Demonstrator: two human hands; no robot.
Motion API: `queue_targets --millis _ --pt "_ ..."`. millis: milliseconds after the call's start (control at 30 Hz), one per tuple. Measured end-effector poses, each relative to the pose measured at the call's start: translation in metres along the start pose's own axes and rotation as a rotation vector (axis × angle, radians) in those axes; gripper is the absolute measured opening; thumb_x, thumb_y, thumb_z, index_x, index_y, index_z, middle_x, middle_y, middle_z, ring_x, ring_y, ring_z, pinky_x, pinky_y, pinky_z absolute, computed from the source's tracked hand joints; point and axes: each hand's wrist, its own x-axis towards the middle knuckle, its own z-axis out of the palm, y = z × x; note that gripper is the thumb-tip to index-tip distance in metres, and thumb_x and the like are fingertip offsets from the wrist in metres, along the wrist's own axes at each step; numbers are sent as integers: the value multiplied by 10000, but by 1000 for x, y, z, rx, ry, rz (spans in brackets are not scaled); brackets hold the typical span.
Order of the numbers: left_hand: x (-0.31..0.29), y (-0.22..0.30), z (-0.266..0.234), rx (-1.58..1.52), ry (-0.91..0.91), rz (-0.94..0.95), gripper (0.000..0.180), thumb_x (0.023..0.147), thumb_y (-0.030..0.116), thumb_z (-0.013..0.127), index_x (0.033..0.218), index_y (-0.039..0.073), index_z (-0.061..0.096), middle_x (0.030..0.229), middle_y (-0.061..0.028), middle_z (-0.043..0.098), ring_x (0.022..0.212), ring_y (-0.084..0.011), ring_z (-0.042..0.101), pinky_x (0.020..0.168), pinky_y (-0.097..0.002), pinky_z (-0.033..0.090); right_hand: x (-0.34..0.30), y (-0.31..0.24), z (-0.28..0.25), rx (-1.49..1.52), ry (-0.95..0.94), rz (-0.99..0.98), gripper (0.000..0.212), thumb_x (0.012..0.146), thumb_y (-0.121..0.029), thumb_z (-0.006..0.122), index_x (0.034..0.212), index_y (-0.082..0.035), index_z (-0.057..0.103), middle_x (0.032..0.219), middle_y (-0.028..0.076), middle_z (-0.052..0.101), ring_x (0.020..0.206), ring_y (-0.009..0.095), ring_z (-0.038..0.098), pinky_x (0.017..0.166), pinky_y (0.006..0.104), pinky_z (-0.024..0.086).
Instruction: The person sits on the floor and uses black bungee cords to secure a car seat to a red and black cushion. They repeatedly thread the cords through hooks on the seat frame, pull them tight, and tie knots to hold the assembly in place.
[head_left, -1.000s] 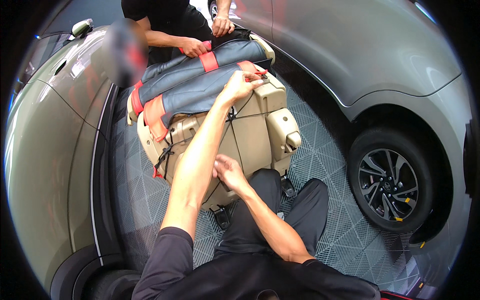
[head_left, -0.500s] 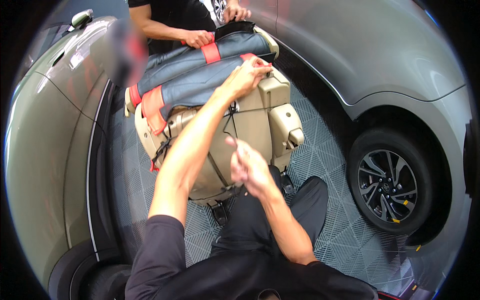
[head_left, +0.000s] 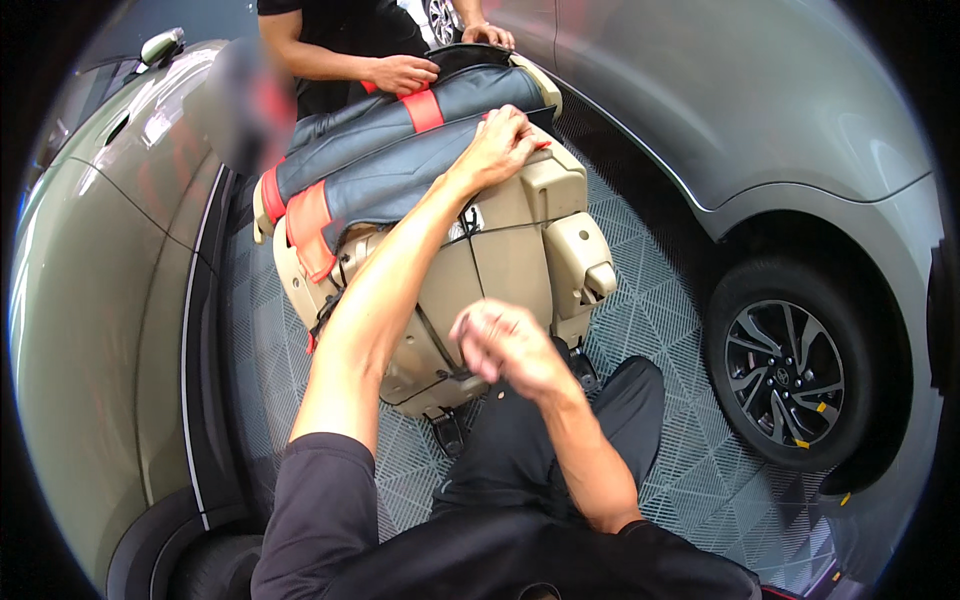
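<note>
A beige car seat (head_left: 512, 270) lies in front of me, its plastic back panel toward me. A dark blue-grey seat cover (head_left: 375, 180) with red bands is drawn over its far part. My left hand (head_left: 497, 150) is closed on the cover's edge, by a red bit of trim at the right corner. My right hand (head_left: 508, 345), blurred, is curled in the air above the panel's near part; a small dark thing seems to show at its fingers, too unclear to name. Thin black cords (head_left: 468, 225) run across the panel, beneath my left forearm.
Across from me a co-worker's hands (head_left: 405, 75) rest on a second covered seat part (head_left: 470, 92). A greenish car (head_left: 90, 300) stands close at left, a grey car (head_left: 780, 120) with its wheel (head_left: 783, 375) at right. Grey grid tiles (head_left: 665, 290) cover the floor.
My right hand has moved slightly down and toward me, away from the cords. My left hand stays at the cover's corner. The co-worker's hands have shifted a little.
</note>
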Motion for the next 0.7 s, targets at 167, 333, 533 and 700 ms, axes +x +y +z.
queue_targets --millis 167,333,533,700 --pt "12 -13 -5 -499 -128 -347 282 969 269 695 972 -11 719 973 -88 706 925 -186 641 888 -346 509 44 -59 -57 6 411 -279 262 1103 -279 616 1062 -29 682 762 -25 622 587 54 510 543 205 424" --pt "6 -21 -11 -727 -172 -341 229 1013 211 703 1130 15 708 986 0 710 904 -106 630 850 -302 518 92 -89 -88 -79 723 -475 215 1058 -165 680 1133 35 703 815 27 681 590 52 550 519 216 455" --pt "9 -6 -6 -643 -252 -328 226 1006 127 702 1184 -10 733 1088 -48 731 984 -105 661 881 -297 535 139 -80 -112 -488 988 -363 202 1003 -106 727 1089 76 745 877 120 772 550 129 685 468 271 564" --pt "11 -8 -7 -637 -230 -371 263 1034 72 654 1275 27 749 1187 -40 700 1098 -138 655 965 -288 515 157 -83 -116 -272 1012 -432 236 996 -84 727 1120 116 703 887 170 768 585 203 739 483 297 603"
